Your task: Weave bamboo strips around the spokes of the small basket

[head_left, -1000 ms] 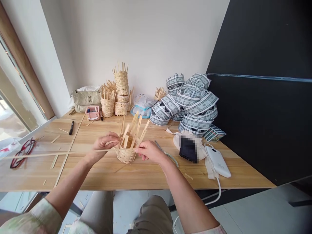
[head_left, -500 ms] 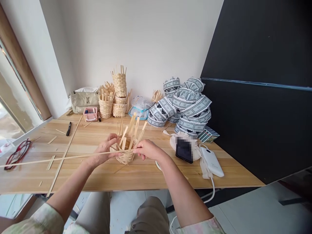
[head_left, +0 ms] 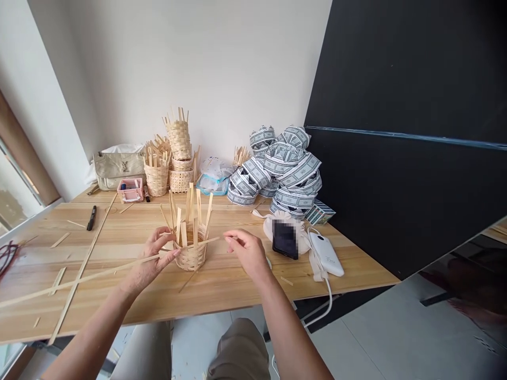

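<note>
A small woven basket (head_left: 190, 258) stands on the table with upright stakes sticking up from its rim. My left hand (head_left: 148, 258) grips its left side, thumb low at the near wall and fingers by the rim. A long thin wooden strip (head_left: 106, 272) runs from the left edge, passes behind the left hand's fingers and crosses the basket's front just under the rim. Its short end reaches out to the pinched fingertips of my right hand (head_left: 249, 254), which is right of the basket. The exact contact at those fingertips is hard to make out.
Finished-looking woven baskets (head_left: 156, 179) are stacked at the back, beside a handbag (head_left: 119, 166) and pink box (head_left: 130, 191). Patterned fabric bands (head_left: 281, 169) pile up right of them. A phone (head_left: 285, 240), power bank (head_left: 325, 253), marker (head_left: 91, 218) and loose strip (head_left: 83, 269) lie around.
My right hand has moved away from the basket to the right, and the strip's short end now extends past the rim. The left hand stays at the basket. The view has shifted right.
</note>
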Demonstrator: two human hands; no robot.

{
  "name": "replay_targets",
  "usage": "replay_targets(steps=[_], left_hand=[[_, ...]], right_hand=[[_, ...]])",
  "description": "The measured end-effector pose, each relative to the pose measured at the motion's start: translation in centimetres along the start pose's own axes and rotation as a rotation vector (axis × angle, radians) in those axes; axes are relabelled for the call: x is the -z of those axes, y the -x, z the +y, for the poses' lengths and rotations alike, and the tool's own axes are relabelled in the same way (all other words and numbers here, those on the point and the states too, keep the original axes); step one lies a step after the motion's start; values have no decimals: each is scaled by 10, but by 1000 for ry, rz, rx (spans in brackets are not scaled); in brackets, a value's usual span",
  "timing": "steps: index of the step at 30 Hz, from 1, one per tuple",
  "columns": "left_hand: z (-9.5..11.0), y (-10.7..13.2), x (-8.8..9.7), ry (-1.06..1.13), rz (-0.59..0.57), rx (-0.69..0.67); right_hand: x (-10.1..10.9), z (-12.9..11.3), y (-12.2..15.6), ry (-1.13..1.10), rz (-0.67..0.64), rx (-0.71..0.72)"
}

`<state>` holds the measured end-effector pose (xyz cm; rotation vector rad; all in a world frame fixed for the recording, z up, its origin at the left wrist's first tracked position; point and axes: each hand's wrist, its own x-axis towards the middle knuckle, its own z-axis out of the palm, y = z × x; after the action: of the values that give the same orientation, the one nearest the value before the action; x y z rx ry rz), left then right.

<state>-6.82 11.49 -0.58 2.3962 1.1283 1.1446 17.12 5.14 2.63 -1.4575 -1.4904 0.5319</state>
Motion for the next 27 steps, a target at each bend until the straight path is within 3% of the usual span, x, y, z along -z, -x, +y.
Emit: replay_targets(steps=[6,10,14,18,27], left_hand=[[9,4,-10,-20,75,-19],[14,10,-17,-66,101,-4],[15,14,-19,-96,133,12],[18,15,-16,-108,115,19],[35,20,-11,-67,41,10]], right_hand=[[-26,-23,26,-13,-49,296],[-45,-21,33,-62,3,157],[-51,-17,34,-33,83,99],[-54,-17,32,-65,-62,24],[-50,-30,21,29,-250,-54]])
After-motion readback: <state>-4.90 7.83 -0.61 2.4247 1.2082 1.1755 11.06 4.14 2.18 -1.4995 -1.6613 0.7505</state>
